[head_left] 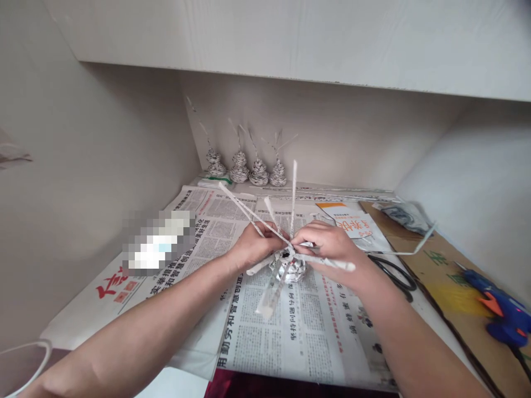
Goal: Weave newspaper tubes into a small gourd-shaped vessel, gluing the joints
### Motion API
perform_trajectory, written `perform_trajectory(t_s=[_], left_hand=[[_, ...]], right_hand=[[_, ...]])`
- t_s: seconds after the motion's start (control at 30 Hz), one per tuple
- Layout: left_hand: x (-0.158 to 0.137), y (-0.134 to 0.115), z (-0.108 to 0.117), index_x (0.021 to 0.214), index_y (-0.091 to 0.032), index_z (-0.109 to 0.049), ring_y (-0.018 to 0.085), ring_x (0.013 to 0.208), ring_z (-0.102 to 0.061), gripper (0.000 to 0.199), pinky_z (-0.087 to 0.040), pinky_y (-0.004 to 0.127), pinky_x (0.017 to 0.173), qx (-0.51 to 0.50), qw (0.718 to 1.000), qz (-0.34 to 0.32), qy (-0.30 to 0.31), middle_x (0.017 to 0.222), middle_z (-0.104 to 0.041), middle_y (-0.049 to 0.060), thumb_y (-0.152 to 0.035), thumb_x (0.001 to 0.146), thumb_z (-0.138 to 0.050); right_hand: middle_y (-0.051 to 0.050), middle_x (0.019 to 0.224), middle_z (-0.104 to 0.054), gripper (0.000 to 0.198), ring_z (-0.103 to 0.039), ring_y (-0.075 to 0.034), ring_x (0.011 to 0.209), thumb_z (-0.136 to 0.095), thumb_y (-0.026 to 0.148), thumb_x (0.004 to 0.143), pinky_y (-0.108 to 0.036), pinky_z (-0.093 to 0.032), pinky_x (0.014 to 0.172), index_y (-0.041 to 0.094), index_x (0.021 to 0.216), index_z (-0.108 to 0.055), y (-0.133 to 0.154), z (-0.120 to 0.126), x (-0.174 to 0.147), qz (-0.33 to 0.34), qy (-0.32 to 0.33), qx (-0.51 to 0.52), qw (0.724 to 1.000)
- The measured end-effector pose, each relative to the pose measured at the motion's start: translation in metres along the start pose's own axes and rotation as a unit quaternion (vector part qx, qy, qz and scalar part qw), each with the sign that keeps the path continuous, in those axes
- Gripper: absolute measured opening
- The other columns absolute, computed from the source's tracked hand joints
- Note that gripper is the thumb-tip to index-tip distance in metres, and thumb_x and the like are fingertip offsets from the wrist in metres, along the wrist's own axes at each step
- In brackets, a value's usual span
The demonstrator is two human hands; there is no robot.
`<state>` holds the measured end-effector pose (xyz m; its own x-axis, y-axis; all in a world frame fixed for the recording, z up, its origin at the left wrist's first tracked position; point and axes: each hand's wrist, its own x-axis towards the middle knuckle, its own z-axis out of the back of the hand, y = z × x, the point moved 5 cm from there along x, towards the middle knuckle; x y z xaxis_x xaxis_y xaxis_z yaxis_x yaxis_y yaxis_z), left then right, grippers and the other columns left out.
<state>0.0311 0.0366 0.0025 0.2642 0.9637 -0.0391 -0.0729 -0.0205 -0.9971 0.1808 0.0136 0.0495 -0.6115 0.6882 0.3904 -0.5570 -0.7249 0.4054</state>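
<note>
A small woven newspaper piece (292,271) stands on the newspaper in front of me, with rolled paper strips (293,204) sticking out from its top in several directions. My left hand (259,243) is closed at its left side, thumb and fingers pinching a paper strip near the top. On the other side my right hand (327,243) is closed too, its fingertips pinching a strip at the rim. A long thin strip (406,252) runs out to the right from behind that hand. The exact hold of some fingertips is hidden.
Several gourd-shaped woven paper pieces (239,168) stand along the back wall. Long paper rolls (332,193) lie behind the newspaper (265,342). To the right are black-handled scissors (394,276), cardboard (440,287) and a blue glue gun (506,309). A board (290,38) overhangs.
</note>
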Motion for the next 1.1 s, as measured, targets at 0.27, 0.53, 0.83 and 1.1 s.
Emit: perform_trajectory(t_s=[0.27, 0.53, 0.83, 1.1], left_hand=[[0.002, 0.002, 0.003, 0.076, -0.014, -0.073, 0.015, 0.070, -0.064, 0.014, -0.049, 0.028, 0.070, -0.055, 0.997, 0.003, 0.059, 0.074, -0.072, 0.003, -0.013, 0.062, -0.073], [0.007, 0.007, 0.009, 0.075, -0.015, -0.071, 0.015, 0.067, -0.063, 0.014, -0.046, 0.026, 0.065, -0.017, 1.000, 0.009, 0.007, 0.073, -0.071, 0.003, -0.013, 0.061, -0.073], [0.003, 0.002, 0.005, 0.068, -0.014, -0.069, 0.014, 0.065, -0.063, 0.014, -0.049, 0.026, 0.064, -0.026, 0.999, -0.031, -0.030, 0.067, -0.069, 0.001, -0.016, 0.058, -0.079], [0.000, 0.001, 0.002, 0.069, -0.013, -0.068, 0.018, 0.068, -0.067, 0.019, -0.051, 0.030, 0.068, -0.041, 0.998, -0.035, -0.037, 0.070, -0.072, 0.004, -0.021, 0.058, -0.081]], right_hand=[[0.000, 0.078, -0.064, 0.019, -0.058, -0.014, 0.076, -0.056, 0.007, 0.083, -0.027, -0.043, 0.068, 0.022, 0.079, -0.066, 0.005, 0.005, -0.005, -0.018, 0.032, -0.028, 0.999], [-0.001, 0.094, -0.071, 0.020, -0.064, -0.017, 0.086, -0.058, 0.013, 0.084, -0.031, -0.050, 0.078, 0.025, 0.094, -0.072, 0.009, 0.003, -0.008, -0.012, 0.036, -0.074, 0.997], [0.000, 0.085, -0.072, 0.013, -0.063, -0.016, 0.079, -0.057, 0.021, 0.088, -0.030, -0.047, 0.075, 0.023, 0.087, -0.070, 0.008, 0.012, -0.009, -0.049, -0.003, -0.036, 0.998], [-0.003, 0.086, -0.070, 0.009, -0.055, -0.022, 0.087, -0.064, 0.017, 0.083, -0.037, -0.041, 0.080, 0.022, 0.089, -0.068, -0.015, 0.016, -0.006, -0.042, -0.006, -0.099, 0.994]])
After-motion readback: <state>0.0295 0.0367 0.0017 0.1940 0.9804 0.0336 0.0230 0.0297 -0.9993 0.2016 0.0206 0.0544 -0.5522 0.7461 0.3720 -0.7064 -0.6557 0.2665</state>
